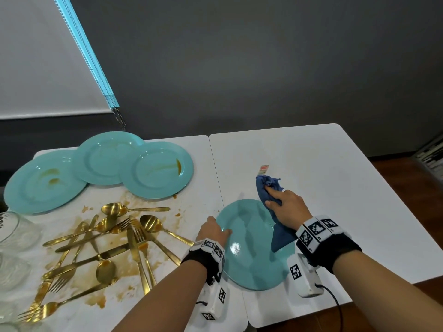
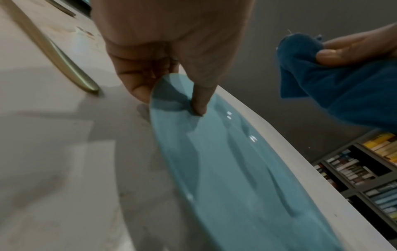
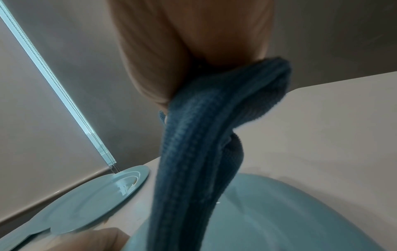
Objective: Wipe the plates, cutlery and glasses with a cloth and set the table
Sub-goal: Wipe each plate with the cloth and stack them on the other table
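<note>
**Kid:** What are you holding right now?

**Helper:** Your left hand [image 1: 213, 232] pinches the rim of the clean-looking plate [image 1: 251, 250]. The thumb lies on top and the other fingers [image 2: 137, 79] curl under the edge. Your right hand [image 1: 285, 207] has its fingers closed round the blue cloth [image 1: 268, 188], up by the far edge of that plate. One tail of the cloth hangs down over the plate.

**Kid:** Where does the plate sit?

**Helper:** On the white table [image 1: 335, 188], on the clean right half, close to you. I cannot tell if it lies flat or is tipped up a little.

**Kid:** How do you do this bit well?

**Helper:** I think you are finishing this plate. Keep your left thumb near the rim, so it leaves no marks in the middle. Bunch the cloth into a pad, so the loose tail does not drag. Rub in rounds from the middle out to the edge. Then look at the shiny spots for streaks.

**Kid:** What about the messy stuff?

**Helper:** Three dirty plates [image 1: 155, 171] lie on the left half, overlapping. The gold cutlery [image 1: 107, 250] lies in a heap among brown sauce stains [image 1: 124, 262], and the glasses [image 1: 16, 231] stand at the far left. Keep the clean plate away from all that. A fresh part of the cloth will likely work better on the next plate.
</note>
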The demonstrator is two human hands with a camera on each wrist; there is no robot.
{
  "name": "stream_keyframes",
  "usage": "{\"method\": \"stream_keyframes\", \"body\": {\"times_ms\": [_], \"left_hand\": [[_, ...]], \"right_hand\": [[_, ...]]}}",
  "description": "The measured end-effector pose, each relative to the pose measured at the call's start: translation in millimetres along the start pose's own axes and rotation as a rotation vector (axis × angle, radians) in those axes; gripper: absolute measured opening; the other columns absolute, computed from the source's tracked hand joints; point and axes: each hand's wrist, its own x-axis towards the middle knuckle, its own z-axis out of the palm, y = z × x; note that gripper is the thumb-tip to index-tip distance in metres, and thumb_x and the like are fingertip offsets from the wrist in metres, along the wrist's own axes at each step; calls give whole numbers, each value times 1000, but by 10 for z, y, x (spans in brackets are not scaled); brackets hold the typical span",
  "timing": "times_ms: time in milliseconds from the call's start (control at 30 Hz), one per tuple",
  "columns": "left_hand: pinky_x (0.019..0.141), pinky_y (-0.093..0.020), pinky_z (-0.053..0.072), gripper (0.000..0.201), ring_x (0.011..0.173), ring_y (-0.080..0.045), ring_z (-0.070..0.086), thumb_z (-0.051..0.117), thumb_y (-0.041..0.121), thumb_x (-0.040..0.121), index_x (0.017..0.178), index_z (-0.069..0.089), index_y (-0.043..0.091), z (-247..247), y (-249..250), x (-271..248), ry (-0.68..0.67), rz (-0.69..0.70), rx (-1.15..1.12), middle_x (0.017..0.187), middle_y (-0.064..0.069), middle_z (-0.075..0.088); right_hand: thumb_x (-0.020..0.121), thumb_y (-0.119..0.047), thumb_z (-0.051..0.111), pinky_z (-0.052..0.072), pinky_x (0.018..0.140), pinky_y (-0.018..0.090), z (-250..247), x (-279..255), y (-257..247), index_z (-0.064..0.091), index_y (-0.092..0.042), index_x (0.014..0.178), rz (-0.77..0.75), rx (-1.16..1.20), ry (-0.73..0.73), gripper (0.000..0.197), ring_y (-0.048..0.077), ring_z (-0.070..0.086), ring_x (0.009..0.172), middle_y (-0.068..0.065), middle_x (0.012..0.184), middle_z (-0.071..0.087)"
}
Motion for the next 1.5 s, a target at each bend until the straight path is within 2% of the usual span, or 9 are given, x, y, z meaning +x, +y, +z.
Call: {"method": "stream_keyframes", "body": {"times_ms": [367,533,667,967,1067,1200,1267,1367,1500], "left_hand": [[94,-37,45,59,120,-31,51,56,42,89,130,40,3,-577,2,406,128,-60,3,130,-16,51],[106,-43,36,38,129,-39,35,37,20,98,136,41,14,-1306,-256,645,231,-91,491,143,-25,35],[96,-44,42,45,119,-39,42,47,18,87,132,43,15,-1628,-488,709,245,-116,754,136,-25,40],[85,-34,49,30,107,-31,56,54,14,79,108,58,15,-1801,-718,888,145,-68,625,114,-11,58],[85,-35,49,31,112,-34,56,49,14,88,118,56,8,-1826,-736,1001,120,-91,601,121,-16,57],[71,-16,46,36,123,-30,52,41,14,99,131,48,-1,-1827,-740,1053,188,-114,290,133,-18,53],[88,-26,47,27,118,-27,57,44,13,97,121,54,6,-1863,-728,1035,264,-134,-15,124,-11,60],[96,-34,43,29,118,-30,55,51,21,96,120,58,7,-1866,-724,985,359,-99,-320,123,-11,61],[99,-35,41,31,127,-32,47,57,16,92,122,55,7,-1843,-601,763,242,-92,-984,136,-17,50]], "right_hand": [[96,-32,48,31,106,28,15,203,-386,36,-32,143,-47,10,-60,49,29,42,130,11,140,47],[96,-29,49,31,106,28,-83,273,-563,36,-31,143,-80,16,-64,49,29,43,129,11,140,48],[96,-29,49,31,106,28,-146,332,-649,36,-31,143,-71,6,-74,49,28,43,129,10,140,49],[96,-28,49,30,106,25,-158,361,-791,36,-27,144,-3,29,-97,49,26,42,131,7,142,47],[96,-28,49,30,106,25,-151,328,-821,36,-27,144,14,38,-94,49,25,41,132,6,143,46],[96,-28,50,31,106,25,-146,250,-862,37,-26,143,25,42,-86,49,26,43,131,7,142,48],[96,-28,49,32,105,26,-154,198,-892,37,-26,143,28,36,-83,49,26,43,130,7,141,48],[96,-27,49,32,104,26,-185,116,-939,37,-27,143,25,32,-58,48,27,44,129,8,140,49],[96,-27,49,33,104,26,-262,-10,-991,37,-27,143,26,22,-18,49,29,45,129,8,141,49]]}}
